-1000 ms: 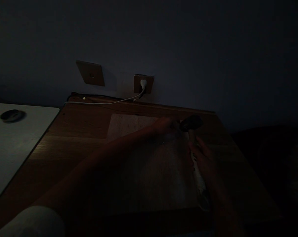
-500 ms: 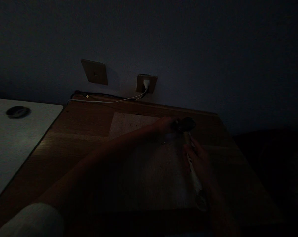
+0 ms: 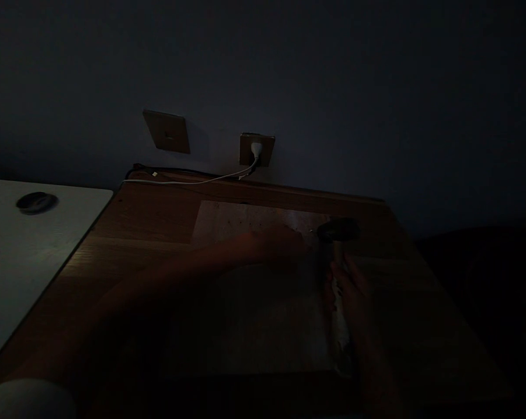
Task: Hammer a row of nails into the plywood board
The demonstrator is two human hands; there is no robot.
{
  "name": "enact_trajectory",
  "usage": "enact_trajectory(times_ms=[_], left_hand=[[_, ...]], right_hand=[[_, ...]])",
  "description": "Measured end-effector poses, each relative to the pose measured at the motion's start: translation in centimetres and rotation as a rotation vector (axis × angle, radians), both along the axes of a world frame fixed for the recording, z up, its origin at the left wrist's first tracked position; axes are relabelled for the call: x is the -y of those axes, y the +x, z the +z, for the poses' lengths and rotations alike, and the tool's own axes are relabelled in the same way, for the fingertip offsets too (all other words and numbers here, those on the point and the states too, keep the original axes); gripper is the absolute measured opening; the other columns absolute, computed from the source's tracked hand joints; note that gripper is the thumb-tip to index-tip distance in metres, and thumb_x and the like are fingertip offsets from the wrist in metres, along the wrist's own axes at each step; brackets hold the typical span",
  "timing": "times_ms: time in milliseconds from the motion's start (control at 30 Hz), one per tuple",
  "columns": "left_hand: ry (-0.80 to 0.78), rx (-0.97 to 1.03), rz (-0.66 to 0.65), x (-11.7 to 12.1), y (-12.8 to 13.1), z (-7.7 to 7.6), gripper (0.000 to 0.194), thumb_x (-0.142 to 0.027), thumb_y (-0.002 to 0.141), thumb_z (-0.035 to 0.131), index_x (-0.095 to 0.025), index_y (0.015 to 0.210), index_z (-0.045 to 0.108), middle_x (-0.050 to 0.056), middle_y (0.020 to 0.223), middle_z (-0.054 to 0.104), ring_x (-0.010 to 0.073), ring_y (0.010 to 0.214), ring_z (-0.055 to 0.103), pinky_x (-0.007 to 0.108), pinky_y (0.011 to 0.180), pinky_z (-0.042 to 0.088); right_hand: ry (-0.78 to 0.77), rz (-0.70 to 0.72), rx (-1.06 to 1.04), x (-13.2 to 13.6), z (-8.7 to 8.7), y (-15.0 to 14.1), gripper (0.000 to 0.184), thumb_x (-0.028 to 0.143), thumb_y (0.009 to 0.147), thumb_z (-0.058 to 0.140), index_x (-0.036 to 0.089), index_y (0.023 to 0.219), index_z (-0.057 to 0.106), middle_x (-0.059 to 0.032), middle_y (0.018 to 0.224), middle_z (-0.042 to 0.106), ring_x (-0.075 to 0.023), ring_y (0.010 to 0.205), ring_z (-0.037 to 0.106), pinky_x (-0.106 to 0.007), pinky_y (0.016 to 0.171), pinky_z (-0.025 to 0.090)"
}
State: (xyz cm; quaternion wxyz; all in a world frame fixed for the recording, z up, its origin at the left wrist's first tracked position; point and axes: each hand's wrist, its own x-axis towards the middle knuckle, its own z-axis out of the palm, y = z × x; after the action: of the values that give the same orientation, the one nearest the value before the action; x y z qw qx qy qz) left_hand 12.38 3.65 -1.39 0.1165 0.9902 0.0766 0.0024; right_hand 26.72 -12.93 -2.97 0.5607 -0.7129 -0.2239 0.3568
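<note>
Dark-capped object (image 3: 338,230) is held upright over pale sheet (image 3: 245,224).
It is steadied by right hand fingers (image 3: 344,273) curled around it; the left hand (image 3: 283,244) finger state cannot be told.

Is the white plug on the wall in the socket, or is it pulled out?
It is in: the white plug sits in the wall socket, and its white cable runs from it along the desk.
</note>
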Motion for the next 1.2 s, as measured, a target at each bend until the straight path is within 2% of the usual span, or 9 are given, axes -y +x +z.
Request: enact_trajectory(times_ms=[133,267,333,433,567,767,867,1000,1200], left_hand=[[-0.211,0.123,0.036,-2.7,1.2,-0.7,0.012,-0.013,0.087,0.068,-0.018,0.091,0.077,0.006,0.094,0.080,0.0190,0.080,0.072,0.027,0.069,0.048],[-0.446,0.367,0.274,-5.1,2.5,-2.2,0.021,-0.009,0.083,0.067,-0.016,0.099,0.077,0.002,0.095,0.080,0.0150,0.084,0.072,0.023,0.075,0.049],[-0.438,0.395,0.349,-5.3,2.7,-3.1,0.023,-0.009,0.082,0.066,-0.016,0.100,0.078,0.003,0.096,0.080,0.0156,0.085,0.072,0.024,0.077,0.050],[-0.401,0.400,0.381,-4.9,2.5,-4.1,0.025,-0.010,0.081,0.066,-0.017,0.102,0.080,0.005,0.098,0.080,0.0172,0.087,0.071,0.026,0.080,0.051],[-0.414,0.425,0.349,-4.6,2.0,-4.6,0.027,-0.011,0.085,0.063,-0.017,0.105,0.080,0.005,0.100,0.081,0.0182,0.089,0.072,0.027,0.083,0.053],[-0.425,0.414,0.319,-5.0,2.2,-4.9,0.023,-0.013,0.087,0.065,-0.018,0.103,0.080,0.005,0.102,0.081,0.0183,0.092,0.073,0.026,0.085,0.053],[-0.452,0.451,0.349,-5.1,2.3,-5.2,0.026,-0.011,0.087,0.064,-0.017,0.108,0.078,0.006,0.103,0.081,0.0178,0.092,0.074,0.025,0.084,0.053],[-0.476,0.477,0.400,-5.0,2.2,-5.3,0.033,-0.011,0.086,0.068,-0.015,0.118,0.074,0.007,0.108,0.081,0.0191,0.096,0.076,0.025,0.085,0.054],[-0.482,0.487,0.417,-4.8,2.2,-5.4,0.043,-0.016,0.090,0.069,-0.014,0.133,0.067,0.012,0.125,0.079,0.0240,0.109,0.076,0.031,0.093,0.056]], right_hand=[[0.052,0.021,0.029,0.0,-0.3,0.0,0.042,0.058,0.077,0.085,0.026,0.094,0.064,0.0097,0.052,0.053,-0.0088,0.033,0.040,-0.023,0.033,0.027],[0.056,0.016,0.008,-0.1,-0.8,0.4,0.043,0.058,0.076,0.085,0.025,0.092,0.063,0.0094,0.054,0.055,-0.0083,0.034,0.040,-0.022,0.033,0.028],[0.045,0.004,-0.008,-0.1,-0.9,0.6,0.044,0.058,0.076,0.086,0.025,0.093,0.063,0.0093,0.055,0.056,-0.0084,0.035,0.041,-0.022,0.034,0.029],[0.005,-0.012,-0.001,0.0,-0.8,0.7,0.047,0.060,0.075,0.086,0.025,0.095,0.064,0.0091,0.054,0.055,-0.0090,0.035,0.042,-0.022,0.034,0.030],[-0.019,-0.018,0.017,0.0,-0.4,0.5,0.047,0.061,0.071,0.086,0.025,0.091,0.064,0.0090,0.052,0.054,-0.0092,0.033,0.040,-0.023,0.032,0.029],[0.055,0.039,0.065,0.0,0.3,0.1,0.039,0.058,0.080,0.081,0.026,0.090,0.061,0.0095,0.049,0.052,-0.0093,0.033,0.039,-0.021,0.032,0.028],[0.044,0.102,0.090,-0.5,1.2,-0.1,0.042,0.057,0.079,0.081,0.026,0.104,0.068,0.0096,0.051,0.053,-0.0095,0.033,0.039,-0.022,0.032,0.028],[-0.017,0.199,0.084,-1.8,2.1,-0.7,0.065,0.057,0.076,0.081,0.024,0.132,0.071,0.0083,0.056,0.057,-0.0107,0.034,0.041,-0.024,0.032,0.031],[-0.020,0.233,0.176,-2.6,1.3,-1.3,0.077,0.059,0.079,0.079,0.024,0.146,0.066,0.0056,0.067,0.061,-0.0113,0.039,0.046,-0.025,0.032,0.037]])
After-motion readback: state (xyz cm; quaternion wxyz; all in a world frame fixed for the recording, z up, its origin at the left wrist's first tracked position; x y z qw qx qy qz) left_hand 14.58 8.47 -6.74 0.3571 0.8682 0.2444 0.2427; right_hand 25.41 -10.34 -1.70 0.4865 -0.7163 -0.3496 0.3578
